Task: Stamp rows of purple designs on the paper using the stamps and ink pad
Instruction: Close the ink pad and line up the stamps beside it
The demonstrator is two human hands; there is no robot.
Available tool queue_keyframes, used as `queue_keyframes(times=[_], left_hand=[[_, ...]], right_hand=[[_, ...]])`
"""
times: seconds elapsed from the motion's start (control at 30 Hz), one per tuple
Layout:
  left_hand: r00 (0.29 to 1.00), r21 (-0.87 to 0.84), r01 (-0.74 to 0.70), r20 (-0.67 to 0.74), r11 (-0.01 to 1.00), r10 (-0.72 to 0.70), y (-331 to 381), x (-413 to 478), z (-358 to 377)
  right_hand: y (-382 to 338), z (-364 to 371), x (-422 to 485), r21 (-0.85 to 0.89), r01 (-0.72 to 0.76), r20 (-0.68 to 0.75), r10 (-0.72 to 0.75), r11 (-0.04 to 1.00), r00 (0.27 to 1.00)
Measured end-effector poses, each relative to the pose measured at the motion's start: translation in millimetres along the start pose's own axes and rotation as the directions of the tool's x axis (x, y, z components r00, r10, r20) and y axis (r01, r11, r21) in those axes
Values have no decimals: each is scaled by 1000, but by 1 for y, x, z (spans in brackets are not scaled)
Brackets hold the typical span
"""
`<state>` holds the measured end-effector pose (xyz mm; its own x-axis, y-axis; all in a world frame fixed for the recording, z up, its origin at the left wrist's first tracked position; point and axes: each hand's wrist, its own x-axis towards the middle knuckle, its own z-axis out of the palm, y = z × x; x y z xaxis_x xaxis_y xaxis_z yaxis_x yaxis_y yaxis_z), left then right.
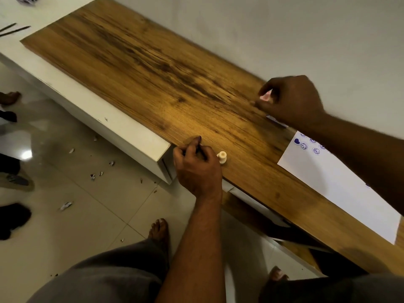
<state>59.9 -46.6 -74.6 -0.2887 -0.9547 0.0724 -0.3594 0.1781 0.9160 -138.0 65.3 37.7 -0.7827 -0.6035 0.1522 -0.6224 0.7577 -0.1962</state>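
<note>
Through the head camera, the only view there is, the right hand (293, 99) hangs over the far side of the wooden board (153, 68). Its fingers and thumb are curled in a pinch round a small pinkish stamp (266, 96). Motion smears it, so I take it for a stamp rather than know it. Just under that wrist a flat, dark-edged thing (276, 120) pokes out, likely the ink pad. It is the one container here and is mostly hidden, so I can't say whether it lies open or how much ink it has.

The paper (332, 184) lies on the board beneath that forearm, nearer the person than the hand. A few purple prints (303, 146), a heart and some smiley faces, sit at its far corner.

The left hand (197, 167) rests at the board's near edge with its fingers curled tight. There is a dark line among them, but I can't tell whether it holds anything. A cream stamp (222, 157) sits just beside its knuckles.

I'd judge the step to be loading the stamp with ink. Done well, it goes flat onto the pad, straight down with no rocking. Then it comes back to the sheet and lands in line with the last print, apart from it. The left hand would do better steadying the paper.
</note>
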Motion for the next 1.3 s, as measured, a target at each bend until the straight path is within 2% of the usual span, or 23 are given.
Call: queue_keyframes(times=[0.07,0.13,0.2,0.43,0.53,0.6,0.67,0.73,0.83,1.07,1.3], left_hand=[[1000,1,0,1,1000,0,0,0,0],[1000,4,11,0,1000,-11,0,0,0],[1000,1,9,-5,1000,-9,1,0,0],[1000,3,-13,-16,1000,13,-4,3,0],[1000,-13,-9,-23,1000,8,-4,3,2],[1000,-15,-14,-27,1000,13,-4,3,2],[999,-14,-23,-27,1000,22,-5,3,2],[999,-13,-28,-21,1000,28,-6,3,2],[999,-8,-30,-18,1000,30,-7,4,3],[1000,-16,-24,-18,1000,24,-7,3,2],[999,-16,-41,-29,999,41,-7,3,2]], right_hand=[[-21,-5,-28,157,257,156,-281,954,947],[-37,2,-54,205,413,306,-459,887,834],[-46,14,-67,182,465,379,-498,866,780],[-67,42,-61,188,515,345,-547,836,763],[-63,46,-44,176,410,292,-445,895,846],[-55,50,-27,136,258,233,-284,957,930],[-42,52,-10,84,82,158,-95,993,983],[-27,51,4,48,-76,112,71,996,991],[-6,47,13,-23,-220,54,221,975,974],[6,47,10,-71,-337,-3,338,939,941],[2,38,4,-85,-336,30,339,938,940]])
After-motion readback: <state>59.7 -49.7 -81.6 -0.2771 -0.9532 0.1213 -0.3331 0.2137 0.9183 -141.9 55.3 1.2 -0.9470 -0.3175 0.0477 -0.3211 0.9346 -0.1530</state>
